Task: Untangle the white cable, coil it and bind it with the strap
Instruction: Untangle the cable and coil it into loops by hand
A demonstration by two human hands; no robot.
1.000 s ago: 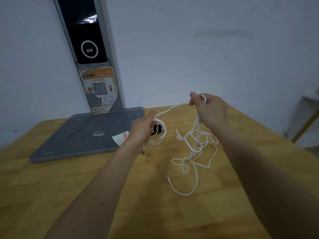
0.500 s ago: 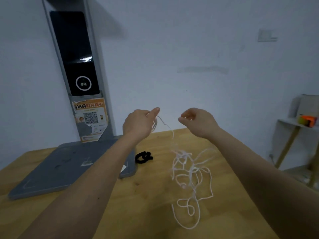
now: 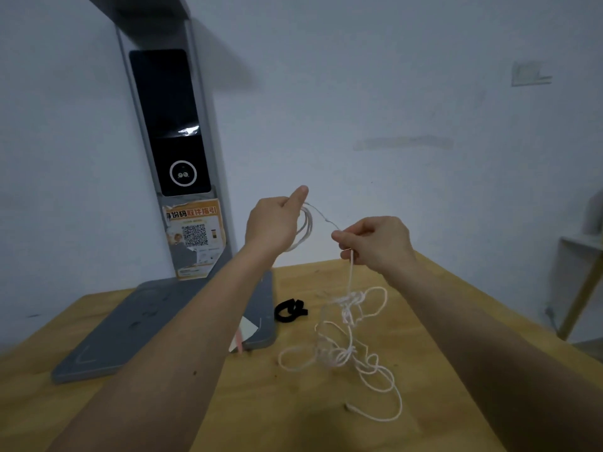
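The cable [image 3: 350,350] is in two parts. A few loops hang from the left hand [image 3: 272,225], raised above the far edge of the table [image 3: 326,419]. A short span runs from those loops to the right hand [image 3: 375,244]. From there a single strand drops to the tangle, which lies on the table right of centre, with one free end nearest the viewer.

Left grip: fingers curled round the small coil, thumb up. Right grip: thumb and fingertips pinch the strand just right of the coil.

The strap [image 3: 290,309], black and curled, lies on the table just left of the tangle, beside the grey base [image 3: 130,337]. Neither hand touches it.

Change noted: a second ago the left hand held the coil low, over the table, and the right hand stood well apart with the strand taut. Half a second ago both hands were raised and the right grip looked slack. Now the right hand has taken a fresh pinch close to the coil, and the drop to the tangle is straighter.

Judgement: another turn is being fed onto the coil. Knots are visible in the tangle, so untangling is unfinished and binding is some way off. Lifting the strand risks tightening those knots.
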